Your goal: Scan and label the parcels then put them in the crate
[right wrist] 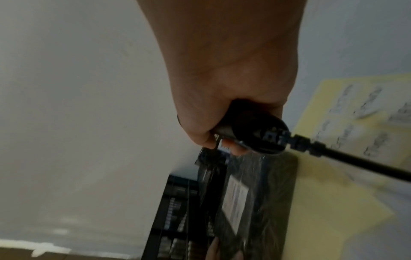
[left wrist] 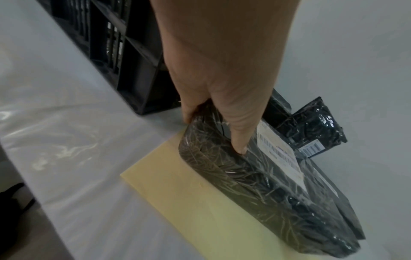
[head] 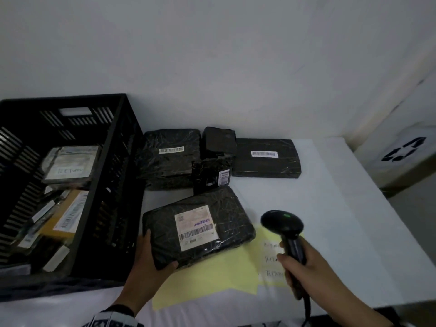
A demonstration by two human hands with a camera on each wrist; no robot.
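A black plastic-wrapped parcel (head: 200,225) with a white barcode label lies on the table over a yellow label sheet (head: 212,279). My left hand (head: 151,256) grips its near left corner, thumb on top (left wrist: 239,147), fingers under the edge. My right hand (head: 299,267) holds a black barcode scanner (head: 283,227) by its handle, to the right of the parcel, a green light on its head. The right wrist view shows the handle's base and cable (right wrist: 333,154). The black crate (head: 113,185) stands at left with labelled parcels inside.
Several more black parcels lie behind: a large one (head: 169,159), a small dark one (head: 219,140), a small one with a side barcode (head: 212,175), a flat one (head: 266,159). A white box with a recycling symbol (head: 401,149) stands at right. White wall behind.
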